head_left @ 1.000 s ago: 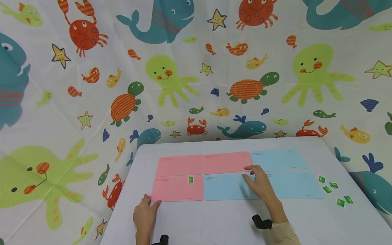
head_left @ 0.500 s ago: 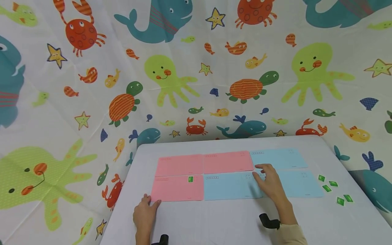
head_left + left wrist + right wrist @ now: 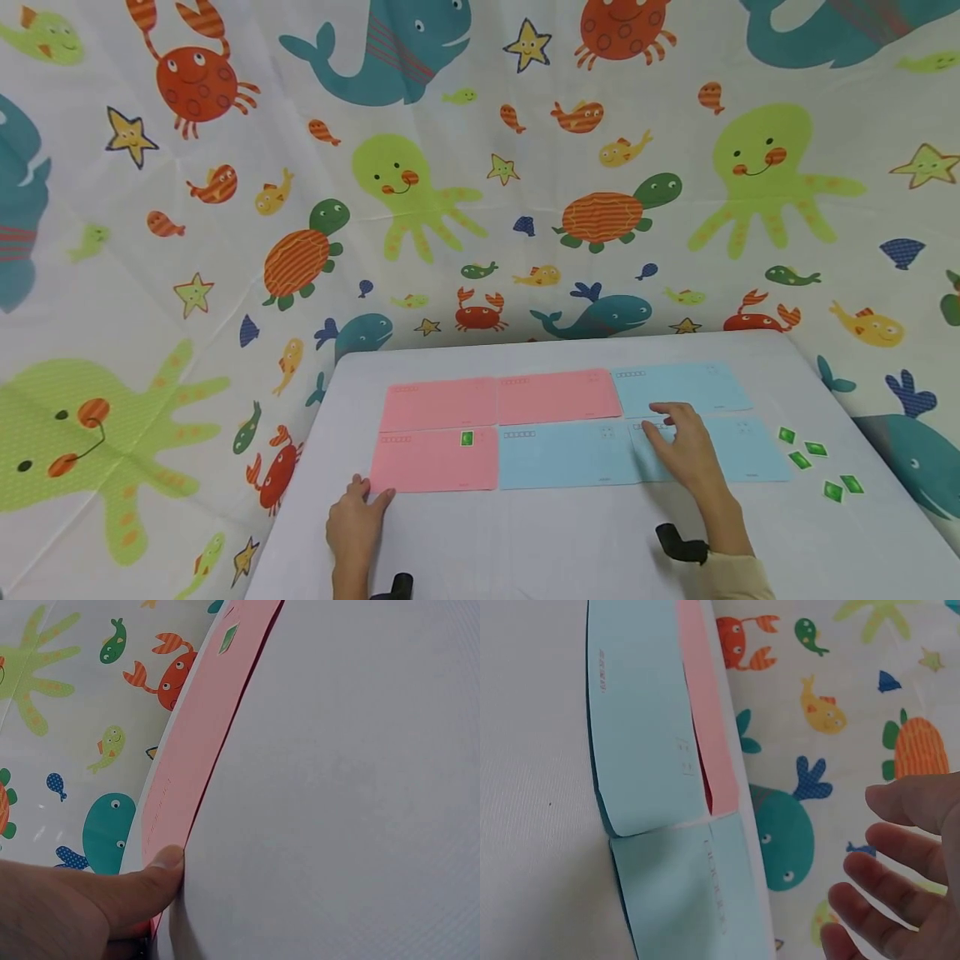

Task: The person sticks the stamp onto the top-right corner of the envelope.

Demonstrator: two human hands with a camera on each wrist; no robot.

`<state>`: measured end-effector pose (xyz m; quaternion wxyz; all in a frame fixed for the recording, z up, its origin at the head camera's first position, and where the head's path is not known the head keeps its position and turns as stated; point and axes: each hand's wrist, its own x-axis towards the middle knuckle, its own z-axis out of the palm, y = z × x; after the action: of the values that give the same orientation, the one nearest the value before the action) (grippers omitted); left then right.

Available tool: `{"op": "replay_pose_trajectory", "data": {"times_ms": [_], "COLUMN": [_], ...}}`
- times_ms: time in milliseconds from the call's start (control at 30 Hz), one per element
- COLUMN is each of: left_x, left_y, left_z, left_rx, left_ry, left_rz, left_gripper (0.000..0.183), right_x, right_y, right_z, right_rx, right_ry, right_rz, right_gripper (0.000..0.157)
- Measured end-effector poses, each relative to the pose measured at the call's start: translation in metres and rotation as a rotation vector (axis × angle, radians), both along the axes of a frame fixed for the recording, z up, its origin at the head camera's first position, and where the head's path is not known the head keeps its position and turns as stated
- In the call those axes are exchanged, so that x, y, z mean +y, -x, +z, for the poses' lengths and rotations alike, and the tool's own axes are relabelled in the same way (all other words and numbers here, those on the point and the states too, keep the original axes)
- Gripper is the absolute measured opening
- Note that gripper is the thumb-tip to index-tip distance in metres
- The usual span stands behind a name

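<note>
My left hand (image 3: 354, 525) rests at the near-left corner of the front pink envelope (image 3: 420, 471), its thumb on the envelope's edge in the left wrist view. On that envelope's upper right part is a green stamp (image 3: 467, 438). With fingers spread and nothing between them, my right hand (image 3: 688, 454) hovers over the front-right blue envelope (image 3: 750, 458). In the right wrist view its fingers show apart and bare. Left of it lies the front-middle blue envelope (image 3: 562, 458). Several loose green stamps (image 3: 816, 450) lie on the table right of the envelopes.
Two pink envelopes, one left (image 3: 438, 408) and one in the middle (image 3: 558, 396), form the back row with a blue envelope (image 3: 678, 387) on the right. Beneath is a white table (image 3: 525, 542). A curtain with sea animals (image 3: 450, 167) hangs behind it.
My right hand has moved right, from over the front-middle blue envelope to over the front-right one. The left hand has stayed at the pink envelope's corner. The stamps lie as before.
</note>
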<state>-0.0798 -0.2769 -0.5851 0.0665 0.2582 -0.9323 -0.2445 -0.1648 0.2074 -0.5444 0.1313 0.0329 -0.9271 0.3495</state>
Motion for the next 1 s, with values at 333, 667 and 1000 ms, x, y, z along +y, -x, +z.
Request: {"op": "replay_pose_trajectory", "data": {"times_ms": [333, 667, 1000], "left_x": [0.001, 0.0, 0.001], "left_y": [0.0, -0.002, -0.001], "left_z": [0.001, 0.001, 0.002], "left_rx": [0.0, -0.009, -0.01], "left_ry": [-0.001, 0.01, 0.005], "left_rz": [-0.002, 0.009, 0.007], "left_gripper": [0.058, 0.058, 0.057], "right_x": [0.014, 0.031, 0.047], "right_y": [-0.002, -0.005, -0.01], "right_z": [0.001, -0.001, -0.004], "right_rx": [0.005, 0.012, 0.003], "right_ry": [0.003, -0.015, -0.022], "right_rz": [-0.026, -0.06, -0.091], "right_gripper": [0.046, 0.042, 0.043]}}
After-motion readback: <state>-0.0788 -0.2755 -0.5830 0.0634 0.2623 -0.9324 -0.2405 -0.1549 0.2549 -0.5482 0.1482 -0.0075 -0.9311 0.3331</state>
